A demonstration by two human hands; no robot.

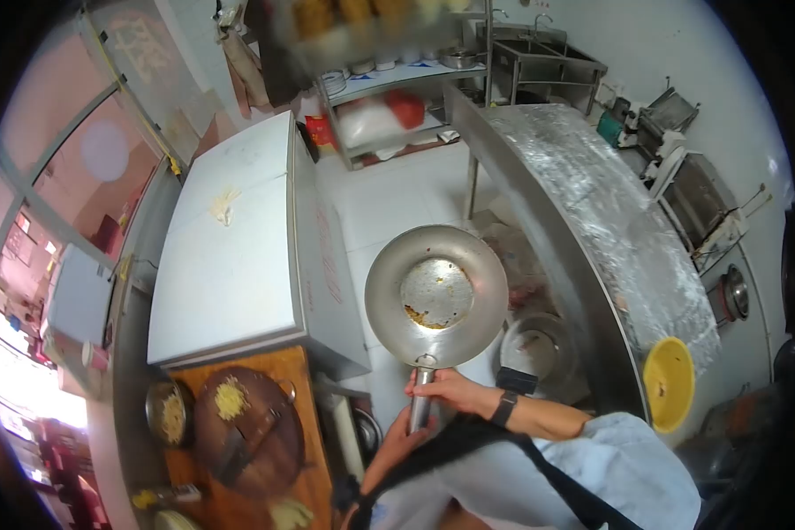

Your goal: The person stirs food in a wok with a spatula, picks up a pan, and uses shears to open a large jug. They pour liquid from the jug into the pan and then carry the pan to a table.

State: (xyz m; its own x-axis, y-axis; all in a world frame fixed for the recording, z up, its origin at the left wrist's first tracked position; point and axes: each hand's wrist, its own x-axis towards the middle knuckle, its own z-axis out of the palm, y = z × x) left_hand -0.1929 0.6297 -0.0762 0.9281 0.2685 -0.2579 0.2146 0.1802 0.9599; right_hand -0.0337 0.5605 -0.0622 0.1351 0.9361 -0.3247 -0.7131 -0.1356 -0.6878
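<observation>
A metal wok (481, 296) with brown and yellow food scraps on its flat bottom hangs out in front of my body, above the floor. Its handle points back toward me. My right hand (450, 389), with a dark band on the wrist, is closed on the handle near the pan. Lower down, my left hand (401, 442) grips the handle's end. Most of the fingers on both hands are partly hidden by the handle and palms.
To the left stands a white chest freezer (230, 256). Before it, a wooden table (296, 367) bears a round chopping board (278, 446), a cleaver (234, 455) and a bowl of shreds (173, 415). On the right are a foil-covered counter (583, 185), a yellow basin (667, 384) and a metal pot (539, 349).
</observation>
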